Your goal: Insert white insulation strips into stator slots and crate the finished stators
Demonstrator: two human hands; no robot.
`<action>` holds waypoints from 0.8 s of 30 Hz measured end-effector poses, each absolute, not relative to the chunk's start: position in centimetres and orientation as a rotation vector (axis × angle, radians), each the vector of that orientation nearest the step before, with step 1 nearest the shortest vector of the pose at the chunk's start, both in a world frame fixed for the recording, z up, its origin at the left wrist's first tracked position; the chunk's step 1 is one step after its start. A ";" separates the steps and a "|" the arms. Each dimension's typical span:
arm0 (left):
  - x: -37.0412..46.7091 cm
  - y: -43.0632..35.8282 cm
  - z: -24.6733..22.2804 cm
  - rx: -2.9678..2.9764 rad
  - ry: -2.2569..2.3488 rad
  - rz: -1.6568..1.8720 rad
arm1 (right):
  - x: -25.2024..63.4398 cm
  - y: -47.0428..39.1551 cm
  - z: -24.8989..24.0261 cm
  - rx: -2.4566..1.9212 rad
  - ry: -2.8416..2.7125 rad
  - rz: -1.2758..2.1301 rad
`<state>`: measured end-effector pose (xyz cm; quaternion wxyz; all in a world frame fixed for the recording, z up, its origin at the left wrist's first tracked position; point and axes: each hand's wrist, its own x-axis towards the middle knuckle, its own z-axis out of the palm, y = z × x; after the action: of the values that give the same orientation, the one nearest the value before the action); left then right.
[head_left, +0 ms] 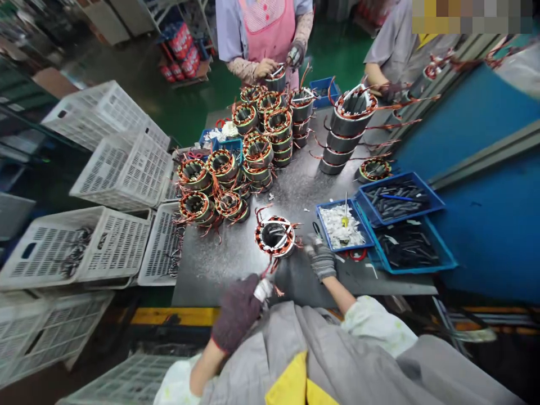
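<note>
A motor stator [258, 238] with copper windings and white strips across its opening stands on the metal table in front of me. My left hand [238, 310], in a dark purple glove with white-wrapped fingertips, is closed at the stator's near side on its copper wire leads [272, 266]. To the right of the stator is my right hand [322, 260], in a grey striped glove, its fingers curled. A small dark loop [316, 228] shows at those fingers; what it belongs to is unclear. Beside this hand sits a blue tray [368, 243] of white pieces with a yellow-handled tool [345, 220].
Several stacked stators [258, 151] cover the table's left and back. A tall stack [342, 140] stands at back right. Blue bins [447, 264] of dark sleeves lie right, white crates [122, 242] left. Two co-workers are across the table, one in a pink apron [270, 34].
</note>
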<state>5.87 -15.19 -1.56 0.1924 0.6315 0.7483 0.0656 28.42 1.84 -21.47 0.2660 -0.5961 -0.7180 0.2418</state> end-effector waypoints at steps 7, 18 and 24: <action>2.4 -13.3 0.5 1.452 1.777 0.694 | 29.4 4.4 -6.2 -1.079 -1.857 0.501; 3.7 -2.2 2.1 1.735 1.731 0.823 | 22.4 5.1 1.1 -0.735 -3.052 0.411; 2.7 2.8 1.8 2.109 1.693 0.784 | 20.8 4.0 1.3 -0.924 -3.156 0.270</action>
<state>2.68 2.85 1.83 0.1623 0.7390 0.5934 0.2747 20.80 3.97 1.33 -0.0790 -0.2791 -0.9535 0.0817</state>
